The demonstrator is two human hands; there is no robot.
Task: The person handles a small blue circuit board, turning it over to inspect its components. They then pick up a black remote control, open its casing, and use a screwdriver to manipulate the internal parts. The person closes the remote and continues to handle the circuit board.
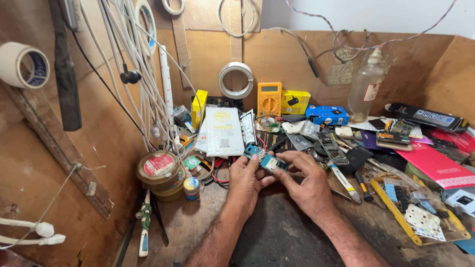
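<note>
Left hand (246, 179) and right hand (308, 184) both pinching small blue circuit board (266, 159) mid-counter (277, 232); likely slip or flex-crack if squeezed unevenly.

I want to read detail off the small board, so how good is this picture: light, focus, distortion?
Head view: even, soft light with weak shadows; slight glare on the white packet; wide-angle bending toward the edges. The circuit board, held by the left hand and right hand, is sharp but small.
</note>
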